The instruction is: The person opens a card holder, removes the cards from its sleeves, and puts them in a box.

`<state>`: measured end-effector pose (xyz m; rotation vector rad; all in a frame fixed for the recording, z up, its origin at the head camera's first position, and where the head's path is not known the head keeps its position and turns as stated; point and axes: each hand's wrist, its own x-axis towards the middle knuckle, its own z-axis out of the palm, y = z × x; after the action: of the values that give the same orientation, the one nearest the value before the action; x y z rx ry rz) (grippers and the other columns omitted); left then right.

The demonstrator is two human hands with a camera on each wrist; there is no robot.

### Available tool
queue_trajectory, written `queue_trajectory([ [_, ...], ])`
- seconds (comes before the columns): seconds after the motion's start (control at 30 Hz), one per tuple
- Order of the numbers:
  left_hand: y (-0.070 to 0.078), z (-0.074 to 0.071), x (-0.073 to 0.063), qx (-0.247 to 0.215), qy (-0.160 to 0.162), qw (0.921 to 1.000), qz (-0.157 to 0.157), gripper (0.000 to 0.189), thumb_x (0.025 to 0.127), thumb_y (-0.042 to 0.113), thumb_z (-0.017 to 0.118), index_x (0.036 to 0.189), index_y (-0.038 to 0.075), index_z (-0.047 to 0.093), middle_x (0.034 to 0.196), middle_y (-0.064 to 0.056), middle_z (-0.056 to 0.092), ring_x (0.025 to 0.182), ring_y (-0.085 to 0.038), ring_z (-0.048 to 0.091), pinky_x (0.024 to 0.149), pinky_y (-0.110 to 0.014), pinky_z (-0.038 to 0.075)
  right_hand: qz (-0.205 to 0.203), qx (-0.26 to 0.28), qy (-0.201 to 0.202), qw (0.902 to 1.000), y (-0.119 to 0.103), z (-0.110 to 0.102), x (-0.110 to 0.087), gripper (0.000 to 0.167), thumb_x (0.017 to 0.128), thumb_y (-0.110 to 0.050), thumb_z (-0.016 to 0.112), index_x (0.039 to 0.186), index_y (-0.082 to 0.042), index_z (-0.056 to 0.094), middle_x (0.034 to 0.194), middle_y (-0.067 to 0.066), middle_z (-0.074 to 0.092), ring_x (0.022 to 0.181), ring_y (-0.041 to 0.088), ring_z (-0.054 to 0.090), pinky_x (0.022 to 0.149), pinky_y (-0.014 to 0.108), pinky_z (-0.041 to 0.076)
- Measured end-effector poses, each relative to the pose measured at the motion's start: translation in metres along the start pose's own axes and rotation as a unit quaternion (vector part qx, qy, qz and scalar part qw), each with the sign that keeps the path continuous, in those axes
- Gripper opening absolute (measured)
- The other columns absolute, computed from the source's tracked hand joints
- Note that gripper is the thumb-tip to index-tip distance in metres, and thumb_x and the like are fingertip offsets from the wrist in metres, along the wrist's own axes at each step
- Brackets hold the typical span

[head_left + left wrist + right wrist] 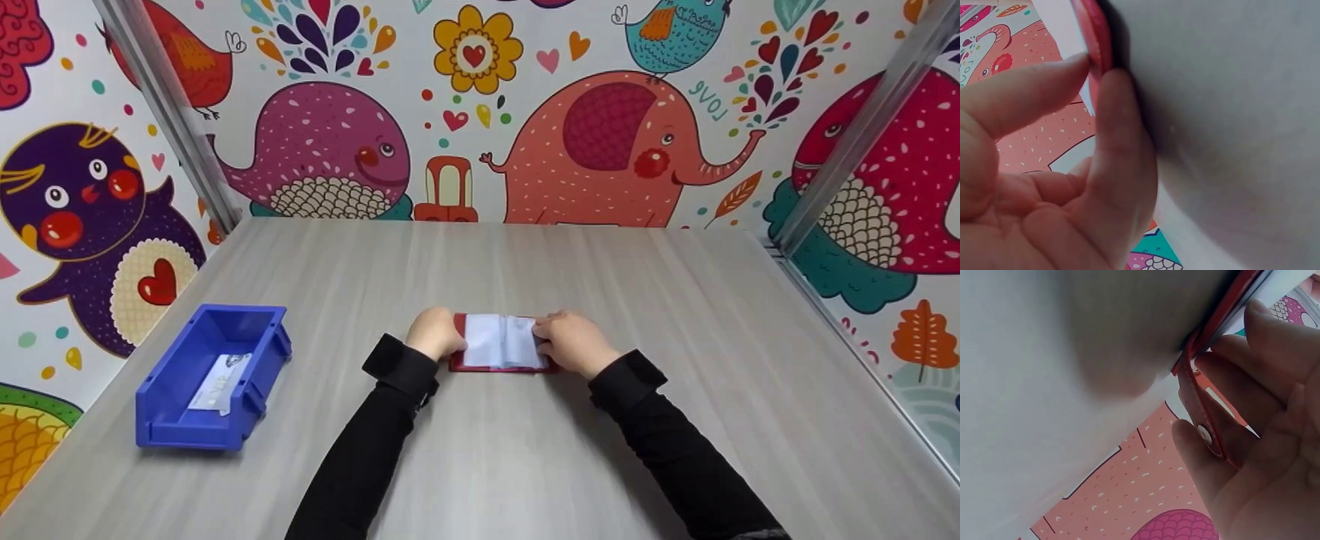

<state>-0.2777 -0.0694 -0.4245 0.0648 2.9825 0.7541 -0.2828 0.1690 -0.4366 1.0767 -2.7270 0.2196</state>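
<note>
In the head view a red card holder [459, 327] lies spread open over the table, its whitish plastic sleeves [484, 342] facing up. My left hand [436, 332] pinches its left edge; the left wrist view shows thumb and forefinger meeting on the red cover [1101, 39]. At the right edge, my right hand [576, 342] grips the holder, thumb over the sleeves. From that side hangs a red strap [1196, 405] with a metal snap [1204, 433], lying against the right hand's fingers in the right wrist view.
On the left of the table stands a blue plastic bin [191, 436] with a white printed card [221, 384] inside. Cartoon-printed walls [465, 112] close off the back and sides, with metal posts [855, 127] at the corners. The tabletop [510, 262] is pale wood-grain.
</note>
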Motion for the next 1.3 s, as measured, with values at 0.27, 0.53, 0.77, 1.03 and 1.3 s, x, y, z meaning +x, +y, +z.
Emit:
queue_trajectory([
  [0.27, -0.0017, 0.0004, 0.0011, -0.008, 0.002, 1.0, 0.005, 0.014, 0.071, 0.005, 0.075, 0.077, -0.002, 0.065, 0.075, -0.01, 0.06, 0.069, -0.025, 0.056, 0.064, -0.031, 0.047, -0.015, 0.031, 0.012, 0.9993, -0.0037, -0.0005, -0.0008, 0.031, 0.074, 0.001, 0.076, 0.066, -0.008, 0.048, 0.063, 0.001, 0.05, 0.062, 0.026, 0.052, 0.06, 0.04, 0.046],
  [0.53, -0.002, 0.0006, -0.0002, -0.011, 0.01, 0.9999, 0.009, 0.014, 0.071, 0.005, 0.075, 0.076, -0.003, 0.065, 0.075, -0.009, 0.059, 0.068, -0.023, 0.05, 0.067, -0.034, 0.049, -0.02, 0.046, 0.01, 0.9987, -0.0057, 0.0001, -0.0007, 0.031, 0.072, 0.0, 0.078, 0.067, -0.008, 0.049, 0.061, -0.003, 0.044, 0.058, 0.02, 0.045, 0.055, 0.038, 0.042],
  [0.77, -0.0034, 0.0009, 0.0002, -0.01, 0.006, 0.9999, 0.01, 0.015, 0.07, 0.006, 0.076, 0.076, -0.002, 0.064, 0.078, -0.01, 0.062, 0.072, -0.023, 0.052, 0.074, -0.037, 0.051, -0.047, 0.073, -0.001, 0.9962, -0.0077, -0.0002, 0.0, 0.017, 0.075, 0.001, 0.077, 0.077, -0.008, 0.062, 0.072, -0.003, 0.056, 0.064, 0.016, 0.048, 0.06, 0.034, 0.044],
  [1.03, -0.0023, 0.0006, -0.0013, -0.005, 0.015, 0.9998, 0.014, 0.012, 0.072, 0.006, 0.074, 0.075, -0.001, 0.064, 0.076, -0.009, 0.061, 0.071, -0.024, 0.054, 0.072, -0.036, 0.051, -0.03, 0.083, -0.015, 0.996, -0.0078, -0.0013, -0.0004, 0.024, 0.078, -0.002, 0.078, 0.102, -0.005, 0.075, 0.093, 0.006, 0.072, 0.082, 0.023, 0.066, 0.074, 0.041, 0.053],
  [1.3, -0.0002, -0.0083, -0.0081, -0.009, 0.069, 0.9973, 0.025, 0.035, 0.077, 0.01, 0.068, 0.054, 0.012, 0.041, 0.058, 0.001, 0.043, 0.059, -0.019, 0.044, 0.055, -0.034, 0.042, -0.017, 0.092, -0.027, 0.9952, -0.0069, -0.0006, 0.0002, 0.03, 0.078, -0.002, 0.079, 0.108, -0.005, 0.075, 0.1, 0.007, 0.073, 0.088, 0.024, 0.066, 0.079, 0.042, 0.053],
])
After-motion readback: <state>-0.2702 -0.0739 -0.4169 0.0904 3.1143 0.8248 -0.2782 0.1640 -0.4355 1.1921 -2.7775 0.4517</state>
